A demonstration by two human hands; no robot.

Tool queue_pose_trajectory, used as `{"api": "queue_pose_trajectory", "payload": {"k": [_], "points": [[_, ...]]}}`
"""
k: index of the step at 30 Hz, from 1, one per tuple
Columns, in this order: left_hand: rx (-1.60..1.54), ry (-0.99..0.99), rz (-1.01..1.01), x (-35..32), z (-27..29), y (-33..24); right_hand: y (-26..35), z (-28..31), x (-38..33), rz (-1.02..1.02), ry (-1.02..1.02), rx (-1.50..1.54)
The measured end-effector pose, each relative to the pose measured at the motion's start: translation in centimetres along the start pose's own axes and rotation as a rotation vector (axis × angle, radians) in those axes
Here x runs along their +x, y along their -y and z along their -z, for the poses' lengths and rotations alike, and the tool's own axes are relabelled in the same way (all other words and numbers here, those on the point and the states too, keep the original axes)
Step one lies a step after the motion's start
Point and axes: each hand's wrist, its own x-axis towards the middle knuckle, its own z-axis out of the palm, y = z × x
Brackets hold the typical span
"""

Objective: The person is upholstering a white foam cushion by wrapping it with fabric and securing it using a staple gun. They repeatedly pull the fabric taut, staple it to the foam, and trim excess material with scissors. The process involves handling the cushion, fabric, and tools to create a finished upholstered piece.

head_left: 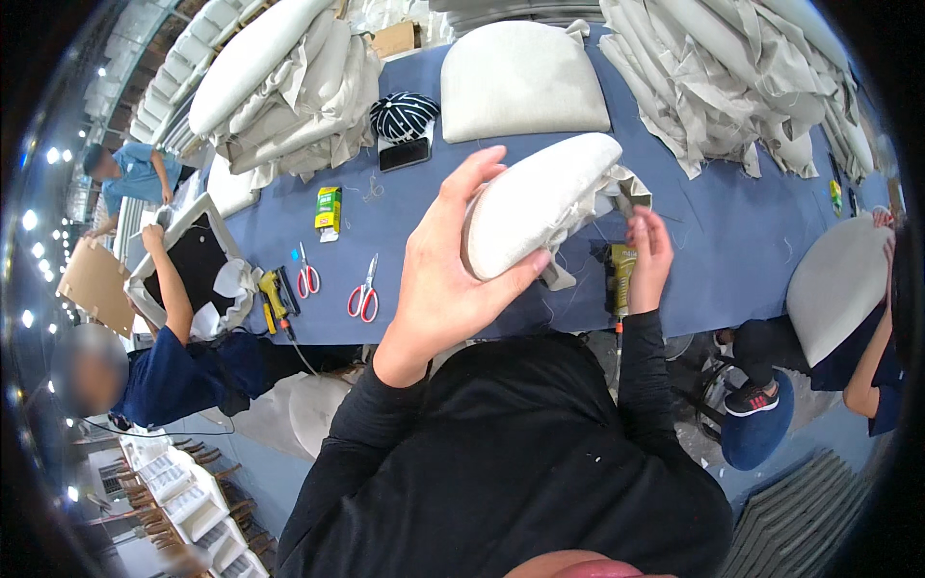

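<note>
My left hand grips a pale grey upholstered cushion, thumb on the near side and fingers spread behind its left edge. The cushion is raised above the table and tilted on edge, with loose fabric flaps and threads along its right side. My right hand is beside those flaps, fingers apart and slightly bent; whether a fingertip touches the fabric I cannot tell. Close to its palm is an olive-yellow staple gun with an orange hose fitting, partly behind the hand. I see no grip around it.
On the blue table are red-handled scissors, a green-yellow box, a phone, a striped cap, another cushion and a second staple gun. Fabric piles stand behind. Co-workers sit at both sides.
</note>
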Motion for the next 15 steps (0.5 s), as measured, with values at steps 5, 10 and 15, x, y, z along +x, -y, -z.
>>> {"api": "queue_pose_trajectory", "payload": {"k": [5,10,15], "points": [[0.125,0.172,-0.224,0.6,1.4,1.0,10.4,-7.7,1.6,0.490,0.084,-0.096],[-0.192,0.258,-0.335,2.0,1.5,3.2,10.0,-10.8,2.9,0.622,0.270,-0.264],[-0.280,0.421,-0.494,4.6,2.4,2.8,9.3,-12.0,2.8,0.612,0.299,-0.201]]}}
